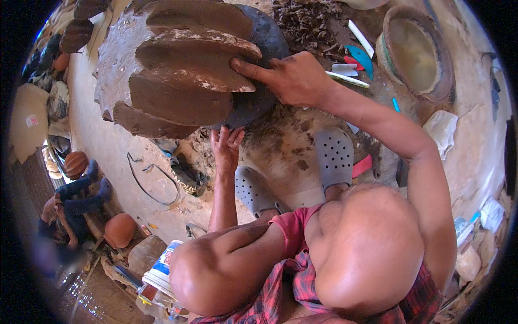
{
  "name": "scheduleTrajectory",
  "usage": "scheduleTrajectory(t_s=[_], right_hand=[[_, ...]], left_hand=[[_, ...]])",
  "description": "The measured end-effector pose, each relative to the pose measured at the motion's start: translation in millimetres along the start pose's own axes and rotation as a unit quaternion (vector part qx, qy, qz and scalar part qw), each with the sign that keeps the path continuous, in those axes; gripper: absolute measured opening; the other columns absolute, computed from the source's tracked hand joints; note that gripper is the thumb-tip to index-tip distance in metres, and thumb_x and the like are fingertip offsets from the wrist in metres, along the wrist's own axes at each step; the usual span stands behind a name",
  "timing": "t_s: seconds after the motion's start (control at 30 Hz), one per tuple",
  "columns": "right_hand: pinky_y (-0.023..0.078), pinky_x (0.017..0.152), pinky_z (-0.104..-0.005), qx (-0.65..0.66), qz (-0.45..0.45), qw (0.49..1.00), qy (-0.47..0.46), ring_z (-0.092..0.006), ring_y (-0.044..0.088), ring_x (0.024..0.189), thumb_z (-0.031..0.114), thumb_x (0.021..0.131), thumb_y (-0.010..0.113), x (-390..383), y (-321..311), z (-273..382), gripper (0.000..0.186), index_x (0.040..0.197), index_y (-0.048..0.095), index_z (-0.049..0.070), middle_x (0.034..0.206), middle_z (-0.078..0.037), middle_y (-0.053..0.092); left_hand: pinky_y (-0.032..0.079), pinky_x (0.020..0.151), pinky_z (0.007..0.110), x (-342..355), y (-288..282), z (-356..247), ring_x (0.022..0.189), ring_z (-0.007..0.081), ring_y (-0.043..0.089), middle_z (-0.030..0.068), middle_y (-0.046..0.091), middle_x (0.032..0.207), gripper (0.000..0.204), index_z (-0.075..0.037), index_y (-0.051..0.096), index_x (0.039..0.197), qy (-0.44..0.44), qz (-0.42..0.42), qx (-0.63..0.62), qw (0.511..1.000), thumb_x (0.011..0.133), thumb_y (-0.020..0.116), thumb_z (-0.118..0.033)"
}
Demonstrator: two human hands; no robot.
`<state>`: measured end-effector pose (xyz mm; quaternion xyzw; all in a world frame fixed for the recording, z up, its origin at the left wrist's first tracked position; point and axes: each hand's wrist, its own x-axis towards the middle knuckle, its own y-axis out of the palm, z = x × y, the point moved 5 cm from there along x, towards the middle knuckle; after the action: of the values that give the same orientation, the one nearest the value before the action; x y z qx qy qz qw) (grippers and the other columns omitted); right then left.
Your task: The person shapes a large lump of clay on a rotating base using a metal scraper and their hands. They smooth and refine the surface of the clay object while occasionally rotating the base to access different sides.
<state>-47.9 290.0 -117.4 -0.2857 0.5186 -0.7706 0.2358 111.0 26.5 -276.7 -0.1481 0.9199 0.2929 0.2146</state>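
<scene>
Brown clay vessel with deep, scalloped vertical ribs (183, 70) stands to the left of the right grip (299, 78) and just beyond the left grip (225, 154), with a dark grey, rounded base (272, 35) showing along its right side. One extended digit of the right grip presses on the edge of a pale-streaked rib; its other fingers are largely hidden, so how far it is closed cannot be told. The left grip is loosely spread, fingers pointing up at the lower edge of the base; whether they touch it is unclear. Beyond the right grip lies a heap of dark brown scraps (307, 24). To its right are a flat white strip (361, 39), a curved teal piece (362, 62) and a round, thick-rimmed basin of cloudy liquid (443, 65). Nearer the body than the right grip is a grey perforated clog (334, 151). Left of the left grip lies a crumpled black bag (186, 175); farther left are a rounded orange-brown clay pot (120, 230) and a seated person in dark blue trousers (81, 200).
</scene>
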Motion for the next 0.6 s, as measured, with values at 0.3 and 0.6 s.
scheduleTrajectory(t_s=[0.3, 0.6], right_hand=[[0.059, 0.073, -0.0425, -0.025, -0.04, 0.996, -0.079, -0.027, 0.073, 0.085, 0.018, 0.082, 0.071, -31.7, 56.8, -12.6, 0.077, 0.158, 0.055, 0.025, 0.089, -0.007, 0.067], [0.058, 0.072, -0.0374, 0.521, -0.03, 0.838, 0.16, -0.0224, 0.07, 0.075, 0.014, 0.1, 0.059, -37.3, 63.1, 13.8, 0.064, 0.163, 0.045, 0.013, 0.084, -0.012, 0.072]], left_hand=[[0.067, 0.091, 0.043, 3.1, -8.8, -2.9, 0.11, 0.0305, 0.074, 0.0131, 0.062, 0.137, 0.049, -0.012, 0.042, 0.152, 0.006, -0.006, -0.015, 1.0, 0.109, 0.064, -0.018], [0.067, 0.092, 0.045, 8.1, -22.7, -22.9, 0.11, 0.031, 0.074, 0.0139, 0.066, 0.131, 0.04, -0.009, 0.048, 0.147, -0.037, 0.002, 0.03, 0.999, 0.111, 0.06, -0.02]])
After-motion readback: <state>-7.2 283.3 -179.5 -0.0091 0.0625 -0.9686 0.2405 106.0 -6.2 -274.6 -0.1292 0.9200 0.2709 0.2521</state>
